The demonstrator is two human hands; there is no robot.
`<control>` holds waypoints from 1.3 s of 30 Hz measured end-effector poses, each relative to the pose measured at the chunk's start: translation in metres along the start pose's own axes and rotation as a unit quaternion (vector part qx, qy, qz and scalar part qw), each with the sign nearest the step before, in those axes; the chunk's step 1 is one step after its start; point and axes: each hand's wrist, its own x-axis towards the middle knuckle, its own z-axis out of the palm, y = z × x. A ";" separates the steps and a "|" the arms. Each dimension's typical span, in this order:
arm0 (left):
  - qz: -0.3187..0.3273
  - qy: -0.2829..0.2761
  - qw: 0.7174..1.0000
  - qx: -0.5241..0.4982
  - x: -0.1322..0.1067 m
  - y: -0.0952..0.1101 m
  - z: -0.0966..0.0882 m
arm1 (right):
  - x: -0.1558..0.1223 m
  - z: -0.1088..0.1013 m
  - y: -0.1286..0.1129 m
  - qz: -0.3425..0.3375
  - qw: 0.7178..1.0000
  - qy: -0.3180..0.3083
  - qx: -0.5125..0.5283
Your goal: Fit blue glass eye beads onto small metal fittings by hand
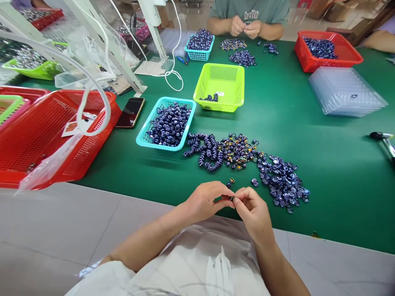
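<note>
Both hands meet just over the near edge of the green mat (324, 172): left hand (205, 201) & right hand (251, 209) are each closed in a fingertip pinch on one small dark piece (231, 198), thumbs & forefingers pressed round it, other fingers curled; piece is mostly hidden so can't tell its exact shape. Main risk imo: the grip is tiny & the piece looks glossy, so a slip wd drop it. It sits right above the mat edge, so it cld land on the white cloth (210, 255) over the lap or go past that to the grey floor, hard to find. 2nd: the loose blue pile (282, 181) lies just beside the right hand; a wrist or forearm swing cld sweep bits off the edge or shove them into the mixed ringed pile (239, 150) next to it, which touches the strung rows (206, 150), so sorts get muddled. Stray pieces (254, 182) lie apart just beyond the fingers, easy to knock. Teal basket (147, 125) is heaped close to its rim w/ blue pieces, so a bump cld spill it; the slack plastic bag (46, 164) hanging out of the red basket (31, 144) cld snag a sleeve or arm. Phone (130, 112) lies btw those two baskets. Co-worker's hands (245, 26) at the far side are well apart, no clash likely
</note>
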 end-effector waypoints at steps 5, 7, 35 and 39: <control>-0.043 -0.018 0.999 -0.023 0.000 0.003 0.001 | 0.005 -0.008 -0.003 0.020 0.997 -0.049 -0.048; -0.071 -0.007 0.996 -0.052 0.000 0.005 0.003 | 0.006 -0.010 -0.003 0.029 0.996 -0.060 -0.052; -0.291 0.064 0.894 -0.334 0.000 0.007 0.012 | 0.013 -0.013 -0.011 0.031 0.997 -0.055 -0.053; -0.271 0.058 0.914 -0.296 0.000 0.004 0.010 | 0.013 -0.015 -0.008 0.023 0.995 -0.064 -0.066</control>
